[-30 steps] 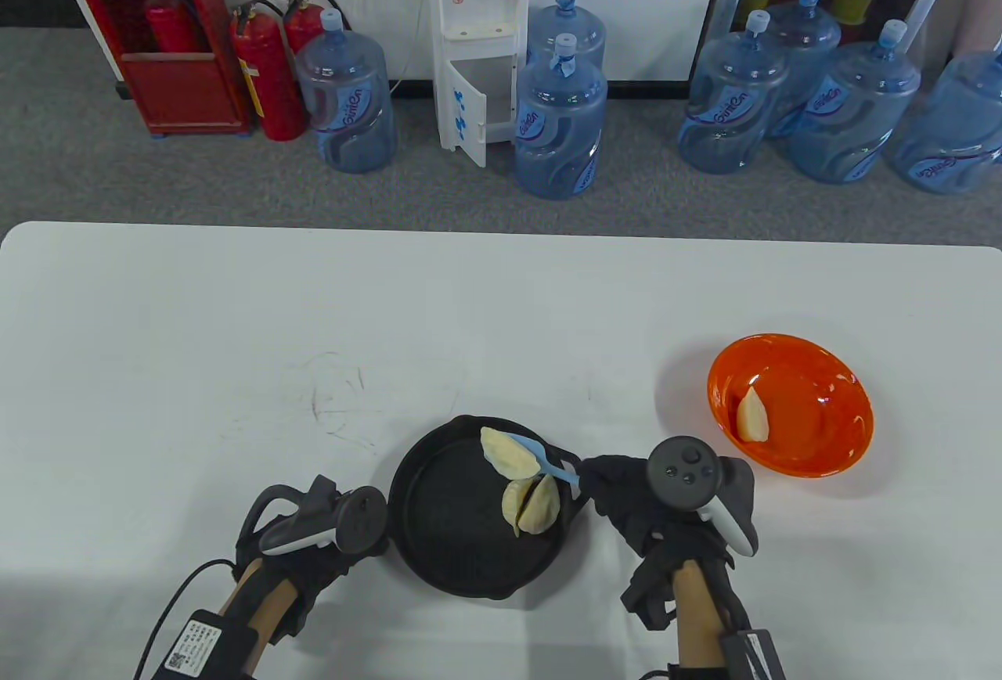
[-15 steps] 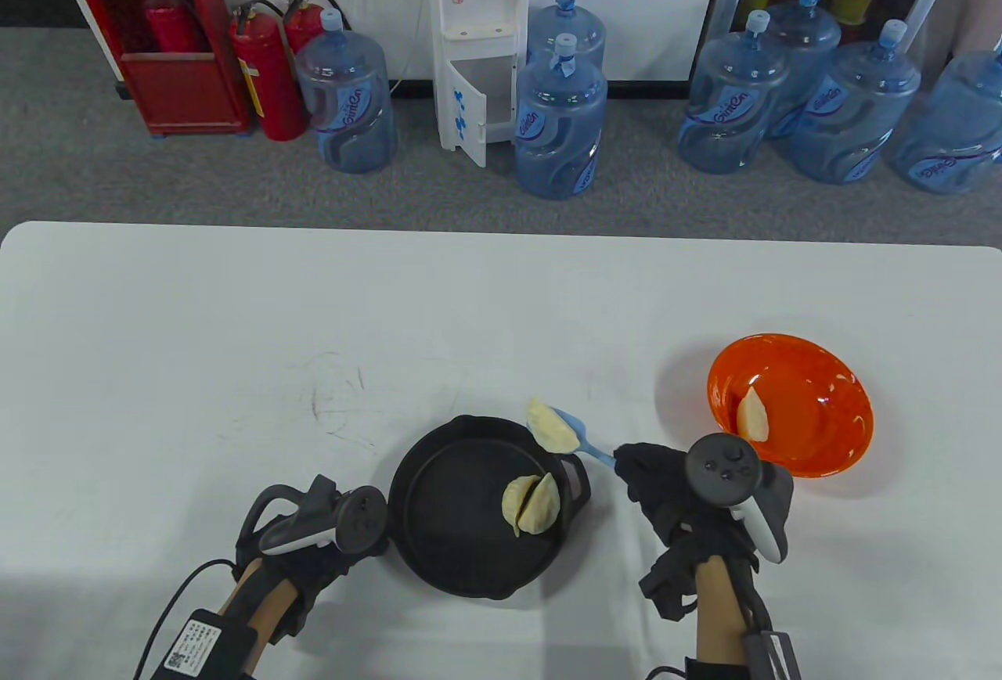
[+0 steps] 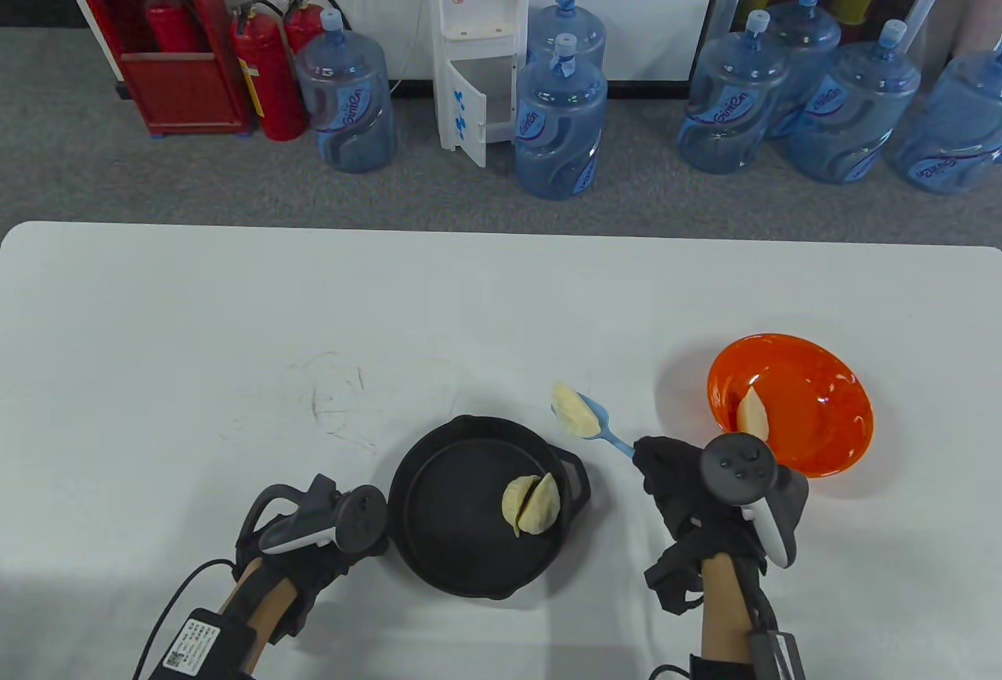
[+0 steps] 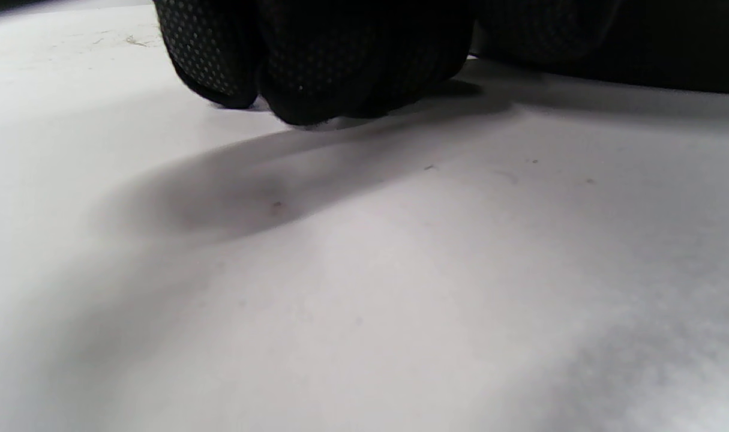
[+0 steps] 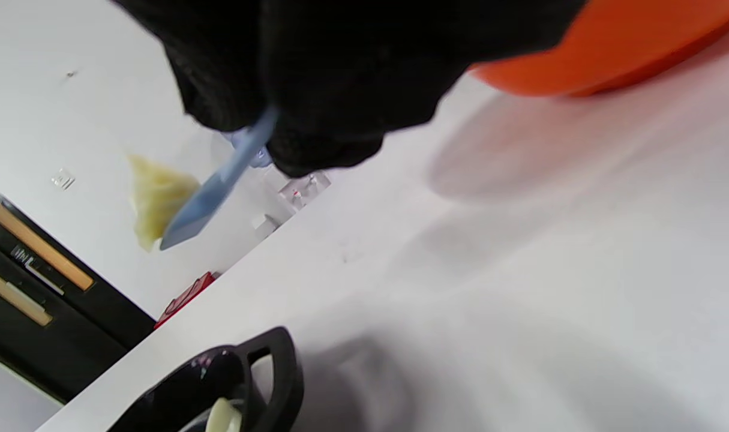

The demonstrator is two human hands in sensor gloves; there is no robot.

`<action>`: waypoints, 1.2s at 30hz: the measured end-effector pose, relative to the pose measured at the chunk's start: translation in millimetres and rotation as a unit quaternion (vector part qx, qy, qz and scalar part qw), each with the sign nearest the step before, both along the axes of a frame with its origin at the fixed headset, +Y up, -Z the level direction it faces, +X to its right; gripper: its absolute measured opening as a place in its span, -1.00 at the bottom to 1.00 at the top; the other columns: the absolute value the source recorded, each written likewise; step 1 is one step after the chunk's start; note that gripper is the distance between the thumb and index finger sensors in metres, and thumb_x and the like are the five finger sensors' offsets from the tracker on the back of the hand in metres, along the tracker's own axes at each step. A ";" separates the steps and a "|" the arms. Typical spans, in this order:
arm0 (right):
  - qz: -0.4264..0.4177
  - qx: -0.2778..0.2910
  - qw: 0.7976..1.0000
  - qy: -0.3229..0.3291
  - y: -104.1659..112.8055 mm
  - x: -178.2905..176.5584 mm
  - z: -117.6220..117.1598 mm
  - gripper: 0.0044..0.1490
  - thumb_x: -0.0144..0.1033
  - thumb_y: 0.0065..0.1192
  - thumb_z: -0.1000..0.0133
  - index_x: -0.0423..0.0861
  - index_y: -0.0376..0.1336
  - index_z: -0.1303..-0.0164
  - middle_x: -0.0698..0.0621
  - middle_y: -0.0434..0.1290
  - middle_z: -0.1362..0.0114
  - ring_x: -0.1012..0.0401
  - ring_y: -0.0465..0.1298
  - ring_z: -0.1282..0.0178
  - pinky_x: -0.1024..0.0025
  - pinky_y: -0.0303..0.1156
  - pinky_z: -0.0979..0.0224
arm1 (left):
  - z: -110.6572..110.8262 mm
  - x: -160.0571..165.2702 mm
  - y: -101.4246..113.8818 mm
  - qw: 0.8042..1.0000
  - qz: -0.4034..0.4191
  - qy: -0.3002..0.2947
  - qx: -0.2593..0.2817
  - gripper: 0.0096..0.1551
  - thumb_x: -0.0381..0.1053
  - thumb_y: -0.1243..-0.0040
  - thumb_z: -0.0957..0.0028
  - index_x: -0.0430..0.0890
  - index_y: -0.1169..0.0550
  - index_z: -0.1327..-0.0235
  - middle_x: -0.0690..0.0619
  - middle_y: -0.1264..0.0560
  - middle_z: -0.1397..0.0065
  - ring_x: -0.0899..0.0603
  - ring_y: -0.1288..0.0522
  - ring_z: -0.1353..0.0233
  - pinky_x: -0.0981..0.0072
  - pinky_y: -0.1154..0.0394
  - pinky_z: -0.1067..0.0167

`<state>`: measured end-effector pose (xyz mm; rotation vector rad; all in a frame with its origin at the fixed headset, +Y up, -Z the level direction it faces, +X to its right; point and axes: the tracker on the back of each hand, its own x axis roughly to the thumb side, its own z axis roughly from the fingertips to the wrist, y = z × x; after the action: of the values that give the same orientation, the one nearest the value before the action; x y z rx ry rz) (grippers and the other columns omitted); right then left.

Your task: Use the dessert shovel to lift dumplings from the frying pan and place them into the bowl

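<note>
Table view: the right hand [image 3: 679,476] pinches the shovel [image 3: 607,433] by its handle end, a dumpling [image 3: 574,410] riding loose on the blade at ten o'clock from the fingers, clear of the pan [image 3: 470,508] and short of the bowl [image 3: 814,379] at two o'clock. Any tilt or jerk could roll it onto the table [image 3: 235,336]. The left hand [image 3: 305,547] rests curled beside the pan; whether it grips anything, I cannot tell.

Black mesh gloves [image 3: 681,492], grey trackers [image 3: 740,469] (white-trimmed), bare forearms [image 3: 720,609].
</note>
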<state>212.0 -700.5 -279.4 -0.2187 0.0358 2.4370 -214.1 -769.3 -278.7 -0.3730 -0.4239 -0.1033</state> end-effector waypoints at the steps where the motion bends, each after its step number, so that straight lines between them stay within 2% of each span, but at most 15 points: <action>1: -0.004 0.002 1.000 -0.007 0.4 1.9 0.3 -0.49 -0.07 0.22 -0.35 -0.04 0.46 -0.41 -0.05 0.64 -0.13 0.29 0.61 0.34 0.36 0.56 0.26 | 0.0 0.0 0.0 1.000 0.000 0.000 0.000 -0.35 0.25 -0.06 -0.03 0.01 -0.37 -0.35 0.14 -0.52 -0.14 0.04 -0.62 -0.01 -0.04 -0.46 -0.42; 8: -0.028 0.011 0.998 -0.049 3.4 12.5 -0.5 -0.49 -0.06 0.22 -0.35 -0.03 0.45 -0.42 -0.05 0.64 -0.13 0.29 0.61 0.33 0.36 0.56 0.25 | -0.2 0.0 0.1 1.000 0.000 0.000 -0.003 -0.35 0.25 -0.06 -0.03 0.01 -0.37 -0.35 0.14 -0.52 -0.15 0.04 -0.61 -0.02 -0.04 -0.46 -0.42; 17: -0.014 0.014 0.995 -0.093 4.1 29.8 -2.1 -0.49 -0.06 0.22 -0.35 -0.02 0.45 -0.42 -0.05 0.64 -0.14 0.28 0.61 0.32 0.37 0.56 0.25 | -0.7 0.1 0.2 1.000 -0.001 0.000 -0.004 -0.35 0.25 -0.06 -0.03 0.01 -0.36 -0.35 0.14 -0.52 -0.15 0.04 -0.62 -0.02 -0.04 -0.46 -0.43; 36: 0.004 0.011 0.980 -0.197 13.0 101.9 3.1 -0.48 -0.07 0.22 -0.35 -0.04 0.45 -0.42 -0.07 0.63 -0.15 0.27 0.61 0.32 0.35 0.55 0.25 | -1.5 0.3 0.2 1.000 -0.002 0.000 -0.005 -0.35 0.25 -0.06 -0.03 0.01 -0.36 -0.35 0.14 -0.52 -0.15 0.04 -0.61 -0.02 -0.04 -0.46 -0.43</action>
<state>313.9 -687.5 -276.4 -0.6875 -0.1686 2.3574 -213.9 -769.1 -280.2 -0.3840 -0.4230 -0.1050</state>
